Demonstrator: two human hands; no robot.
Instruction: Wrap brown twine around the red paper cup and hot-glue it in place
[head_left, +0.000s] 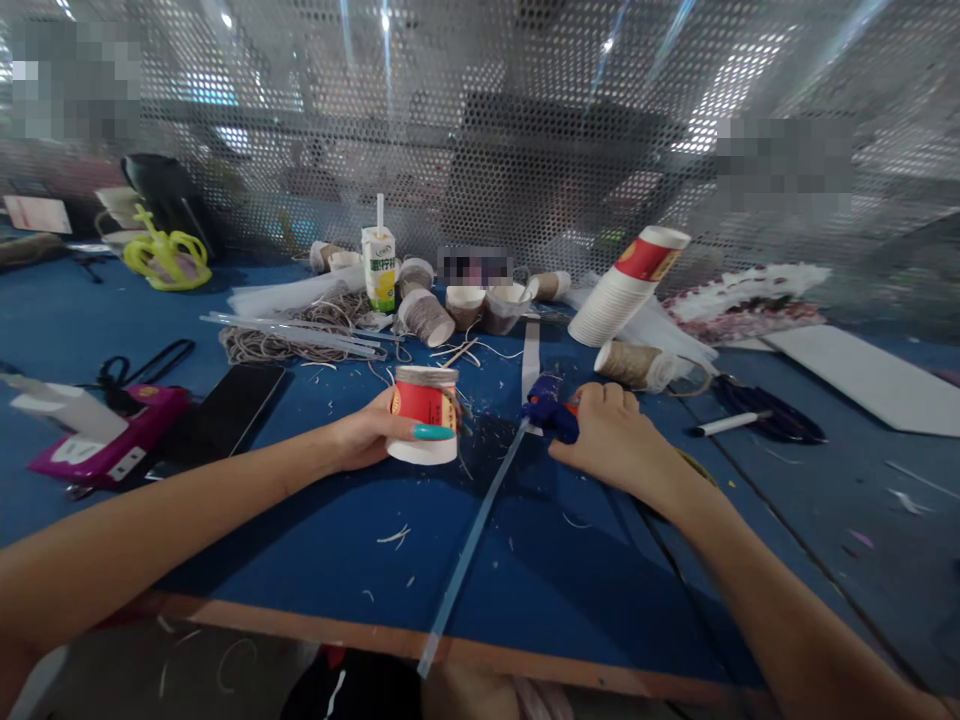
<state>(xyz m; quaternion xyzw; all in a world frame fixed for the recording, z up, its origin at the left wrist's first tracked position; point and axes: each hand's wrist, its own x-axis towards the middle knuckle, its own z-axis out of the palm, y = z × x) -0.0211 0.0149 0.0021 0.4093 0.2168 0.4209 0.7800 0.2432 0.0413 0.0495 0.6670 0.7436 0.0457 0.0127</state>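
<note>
Teal shows on the long nail of the left thumb, which lies across the front of a red-and-white paper cup [422, 405] while the other fingers pass behind it — the left hand [366, 430] thus pinches the cup from its left side, twine-wound end uppermost. The wrist is nearly straight, and the forearm slants back to the lower left. The right hand's [611, 435] fingers bend close together around the right end of a blue glue gun [553, 412], thumb low, knuckles up; how hard they press cannot be told. That forearm runs down to the lower right. From the gun a translucent glue stick [474, 540] slopes towards the near edge of the blue table [322, 560]. Beyond the hands — a heap of twine [255, 345] at left, a leaning cup stack [619, 295] at right.
</note>
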